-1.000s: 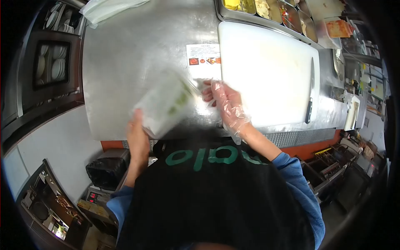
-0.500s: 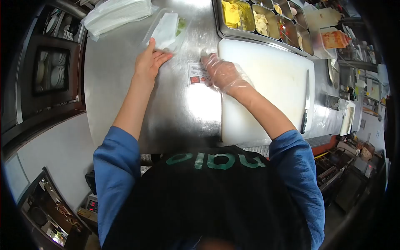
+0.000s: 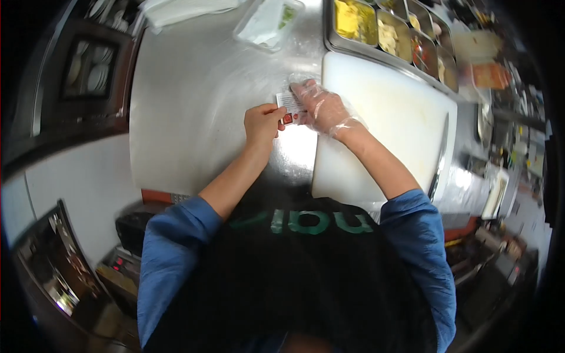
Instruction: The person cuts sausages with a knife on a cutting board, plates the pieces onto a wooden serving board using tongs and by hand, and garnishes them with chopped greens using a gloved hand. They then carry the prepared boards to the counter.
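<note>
A small white printed label (image 3: 286, 102) with red pictures lies between my two hands, over the steel counter. My left hand (image 3: 262, 122), bare, pinches its lower left edge between thumb and fingers. My right hand (image 3: 326, 109) wears a loose clear plastic glove. Its closed fingers are at the label's right side and partly cover it. Farther off, beyond both hands, a clear plastic container (image 3: 268, 25) holds a white sheet and something green.
A white cutting board (image 3: 382, 129) lies to the right, with a knife (image 3: 440, 156) along its right edge. Behind it stands a tray of metal food pans (image 3: 395, 40). White sheets (image 3: 188, 10) are stacked at the back left of the steel counter (image 3: 188, 100).
My left hand has let go of the clear container and come back toward me to the label, where it now pinches the edge. My right hand stays by the label.
</note>
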### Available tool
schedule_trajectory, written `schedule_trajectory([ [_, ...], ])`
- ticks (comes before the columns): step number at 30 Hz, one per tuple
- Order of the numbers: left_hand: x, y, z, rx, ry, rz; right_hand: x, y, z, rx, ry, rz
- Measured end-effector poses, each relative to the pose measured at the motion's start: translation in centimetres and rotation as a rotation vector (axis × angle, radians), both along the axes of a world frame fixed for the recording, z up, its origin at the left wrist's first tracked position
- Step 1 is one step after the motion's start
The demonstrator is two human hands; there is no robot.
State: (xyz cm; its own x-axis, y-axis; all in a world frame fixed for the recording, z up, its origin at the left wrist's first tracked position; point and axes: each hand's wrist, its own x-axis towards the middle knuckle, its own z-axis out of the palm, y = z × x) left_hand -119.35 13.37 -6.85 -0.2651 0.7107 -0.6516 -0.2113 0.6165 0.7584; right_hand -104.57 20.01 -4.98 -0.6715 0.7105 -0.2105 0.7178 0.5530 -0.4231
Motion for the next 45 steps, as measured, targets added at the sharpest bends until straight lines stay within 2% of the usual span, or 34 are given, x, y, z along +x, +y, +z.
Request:
schedule_trajectory([
  [1,-0.5,-0.5,0.4,0.0,0.077,-0.051,0.6,0.0,0.3,0.027,0.066,0.005],
  [2,-1.4,-1.2,1.0,0.019,0.097,0.013,0.9,0.3,1.1,0.047,0.086,0.07],
  [4,-3.7,-3.9,2.7,0.115,0.184,0.285,1.1,0.8,2.4,0.013,0.311,-0.136],
  [5,-5.4,-5.7,4.0,0.111,0.207,0.336,1.4,0.7,2.6,-0.032,0.445,-0.187],
  [7,-8.8,-9.4,7.3,0.153,0.048,0.439,0.4,0.7,3.2,-0.138,0.64,-0.25],
  [8,-9.9,-11.3,8.6,0.159,0.058,0.495,-1.1,-0.1,4.1,-0.152,0.642,-0.194],
  [10,-10.9,-13.3,10.1,0.202,-0.057,0.551,-3.8,-0.9,6.3,-0.764,0.658,-0.293],
  [14,-18.6,-23.3,11.8,0.374,-0.092,0.65,-17.9,-9.4,10.8,-0.803,0.7,0.001],
  [16,-23.0,-28.4,11.7,0.432,-0.092,0.731,-24.8,-13.9,11.8,-0.869,0.654,0.059],
  [17,-14.3,-19.5,11.3,0.388,-0.085,0.775,-16.9,-4.9,10.2,-0.944,0.646,0.054],
  [18,-14.0,-19.6,11.9,0.407,-0.084,0.836,-17.9,-4.8,10.7,-0.968,0.636,0.092],
  [20,-16.0,-22.2,12.2,0.437,-0.039,0.925,-22.4,-6.9,11.6,-0.934,0.6,0.149],
  [22,-16.3,-22.8,12.0,0.593,-0.049,0.992,-24.6,-7.1,11.7,-0.893,0.59,0.21],
  [25,-17.5,-24.6,12.4,0.605,0.058,1.088,-29.2,-8.1,11.8,-0.983,0.745,0.307],
  [30,-24.0,-29.5,12.4,0.71,0.133,1.29,-39.8,-13.5,13.2,-0.979,0.671,0.473],
  [31,-17.3,-24.4,11.5,0.726,0.147,1.343,-34.0,-8.7,12.2,-0.983,0.624,0.504],
  [34,-18.1,-23.9,10.7,0.744,0.198,1.417,-36.3,-8.6,11.9,-0.989,0.604,0.607],
  [39,-22.3,-25.9,9.1,0.686,0.31,1.54,-43.6,-10.7,9.0,-1.105,0.593,0.728],
  [40,-23.2,-26.1,8.8,0.65,0.319,1.59,-45.6,-11.1,9.0,-1.017,0.49,0.802],
  [42,-25.2,-26.2,8.3,0.603,0.326,1.694,-49.1,-12.7,9.3,-0.975,0.464,0.861],
  [45,-28.0,-27.5,8.3,0.522,0.35,1.87,-55.7,-15.8,7.4,-1.044,0.392,1.039],
])
